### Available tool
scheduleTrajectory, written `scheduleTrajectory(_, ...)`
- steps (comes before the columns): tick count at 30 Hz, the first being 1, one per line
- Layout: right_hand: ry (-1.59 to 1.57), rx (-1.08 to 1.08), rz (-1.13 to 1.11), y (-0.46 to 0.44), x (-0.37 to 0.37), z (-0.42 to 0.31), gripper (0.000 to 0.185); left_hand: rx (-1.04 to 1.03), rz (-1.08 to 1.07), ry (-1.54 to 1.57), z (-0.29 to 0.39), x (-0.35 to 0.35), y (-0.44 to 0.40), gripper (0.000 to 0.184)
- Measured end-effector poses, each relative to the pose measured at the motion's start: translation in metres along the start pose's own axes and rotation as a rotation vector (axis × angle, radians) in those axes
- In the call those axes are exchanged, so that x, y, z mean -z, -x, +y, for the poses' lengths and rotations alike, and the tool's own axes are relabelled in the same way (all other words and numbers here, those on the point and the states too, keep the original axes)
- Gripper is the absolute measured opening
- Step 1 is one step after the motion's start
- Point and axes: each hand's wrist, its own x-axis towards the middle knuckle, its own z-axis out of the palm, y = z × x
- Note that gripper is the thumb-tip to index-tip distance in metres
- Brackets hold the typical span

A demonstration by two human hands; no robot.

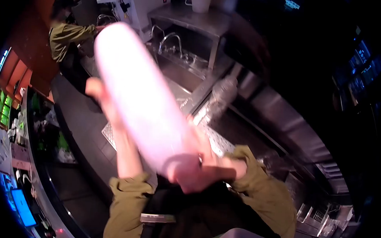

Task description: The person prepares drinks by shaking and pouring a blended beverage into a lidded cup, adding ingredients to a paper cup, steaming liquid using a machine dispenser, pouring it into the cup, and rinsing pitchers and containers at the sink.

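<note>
Two bare hands, emerging from olive sleeves (pixel 266 192) above a dark apron (pixel 195 208), are holding a long, pale pink cylinder (pixel 136 87) whose far part is glaring nearly white. The cylinder is slanting from its near end, just in front of the apron, to a rounded far end on the left, extending well past both hands. The right hand (pixel 196 172) is wrapping around the near end, its fingers bending closely against it. The left hand (pixel 109 108) is resting along the left side, farther up, with one digit jutting outward; the rest is disappearing behind the cylinder, so how far it is closing cannot be told. Below on the left, a dark bench (pixel 74 101) is running past a perforated tray (pixel 109 135). To the right, a clear, blurred object (pixel 223 93) is catching light, and a metal sink (pixel 186 80) is gleaming farther off. A co-worker (pixel 66 39) is standing at the far left.
</note>
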Motion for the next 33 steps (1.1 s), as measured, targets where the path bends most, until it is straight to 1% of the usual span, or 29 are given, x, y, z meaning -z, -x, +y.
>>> scheduleTrajectory(1, 0.002, -0.069, -0.059, 0.006, -0.003, 0.007, 0.053, -0.054, -0.210, 0.100, -0.007, -0.006, 0.002, 0.089)
scheduleTrajectory(2, -0.006, -0.144, -0.127, 0.019, -0.016, 0.002, 0.053, -0.101, -0.419, 0.156, -0.007, -0.009, 0.002, 0.095)
scheduleTrajectory(3, -0.009, -0.213, -0.198, 0.026, -0.024, 0.011, 0.054, 0.020, -0.315, 0.193, -0.005, 0.010, -0.014, 0.096)
scheduleTrajectory(4, 0.044, -0.105, -0.088, 0.011, -0.031, 0.037, 0.053, 0.124, -0.167, 0.221, -0.006, 0.043, -0.036, 0.091)
scheduleTrajectory(5, 0.109, -0.003, 0.028, -0.003, -0.037, 0.063, 0.053, 0.316, 0.096, 0.286, -0.008, 0.089, -0.066, 0.086)
scheduleTrajectory(6, 0.169, 0.042, 0.126, -0.024, -0.039, 0.080, 0.052, 0.467, 0.278, 0.387, -0.009, 0.122, -0.088, 0.081)
scheduleTrajectory(7, 0.232, 0.080, 0.227, -0.045, -0.040, 0.098, 0.051, 0.524, 0.345, 0.430, -0.010, 0.134, -0.105, 0.076)
scheduleTrajectory(9, 0.129, -0.145, 0.142, -0.071, -0.038, 0.118, 0.045, 0.432, 0.174, 0.047, -0.006, 0.142, -0.137, 0.077)
scheduleTrajectory(10, 0.022, -0.220, 0.159, -0.068, -0.056, 0.117, 0.040, 0.376, 0.071, 0.081, -0.002, 0.146, -0.140, 0.079)
scheduleTrajectory(11, -0.091, -0.285, 0.171, -0.068, -0.075, 0.118, 0.035, 0.314, -0.036, 0.208, 0.006, 0.145, -0.143, 0.080)
scheduleTrajectory(12, -0.216, -0.369, 0.178, -0.075, -0.082, 0.131, 0.037, 0.291, -0.089, 0.296, 0.012, 0.153, -0.149, 0.082)
scheduleTrajectory(13, -0.340, -0.455, 0.195, -0.081, -0.088, 0.143, 0.039, 0.319, -0.018, 0.318, 0.014, 0.174, -0.163, 0.083)
scheduleTrajectory(14, -0.476, -0.566, 0.214, -0.095, -0.083, 0.158, 0.051, 0.476, 0.098, 0.239, 0.010, 0.206, -0.190, 0.082)
scheduleTrajectory(16, -0.756, -0.762, 0.270, -0.104, -0.091, 0.177, 0.080, 0.461, 0.311, -0.092, 0.013, 0.209, -0.212, 0.077)
scheduleTrajectory(17, -0.486, -0.636, 0.110, -0.121, -0.090, 0.184, 0.073, 0.478, 0.418, -0.255, 0.015, 0.211, -0.223, 0.074)
scheduleTrajectory(19, 0.107, -0.332, -0.077, -0.156, -0.088, 0.197, 0.061, 0.478, 0.334, 0.045, 0.017, 0.255, -0.235, 0.076)
scheduleTrajectory(20, 0.353, -0.246, -0.233, -0.150, -0.088, 0.186, 0.046, 0.468, 0.224, 0.295, 0.014, 0.269, -0.226, 0.078)
scheduleTrajectory(21, 0.340, -0.238, -0.232, -0.147, -0.087, 0.212, 0.036, 0.469, 0.123, 0.517, 0.012, 0.286, -0.227, 0.079)
scheduleTrajectory(22, 0.253, -0.287, -0.237, -0.148, -0.086, 0.238, 0.036, 0.271, 0.097, 0.436, 0.011, 0.291, -0.232, 0.076)
scheduleTrajectory(24, 0.128, -0.454, -0.190, -0.158, -0.071, 0.266, 0.044, 0.322, 0.301, -0.113, -0.005, 0.330, -0.216, 0.069)
scheduleTrajectory(25, 0.011, -0.618, -0.388, -0.169, -0.053, 0.277, 0.064, 0.325, 0.389, -0.399, -0.013, 0.357, -0.216, 0.066)
scheduleTrajectory(26, -0.061, -0.697, -0.451, -0.178, -0.038, 0.296, 0.082, 0.503, 0.534, 0.127, -0.019, 0.373, -0.210, 0.054)
scheduleTrajectory(27, -0.025, -0.664, -0.420, -0.192, -0.014, 0.314, 0.087, 0.562, 0.535, 0.051, -0.024, 0.402, -0.192, 0.050)
scheduleTrajectory(28, 0.137, -0.759, -0.251, -0.210, 0.012, 0.337, 0.085, 0.633, 0.569, 0.046, -0.028, 0.422, -0.168, 0.050)
scheduleTrajectory(29, 0.637, -0.712, -0.065, -0.214, 0.038, 0.377, 0.083, 0.683, 0.606, 0.054, -0.032, 0.435, -0.148, 0.050)
scheduleTrajectory(30, 0.805, -0.637, 0.204, -0.227, 0.069, 0.408, 0.083, 0.721, 0.644, 0.067, -0.033, 0.444, -0.131, 0.050)
scheduleTrajectory(31, 0.957, -0.834, 0.435, -0.234, 0.097, 0.439, 0.083, 0.752, 0.671, 0.069, -0.034, 0.451, -0.117, 0.049)
scheduleTrajectory(32, 1.010, -0.950, 0.544, -0.238, 0.127, 0.470, 0.085, 0.769, 0.691, 0.072, -0.033, 0.455, -0.107, 0.049)
scheduleTrajectory(33, 1.123, -1.068, 0.549, -0.241, 0.148, 0.495, 0.080, 0.784, 0.709, 0.076, -0.031, 0.458, -0.100, 0.049)
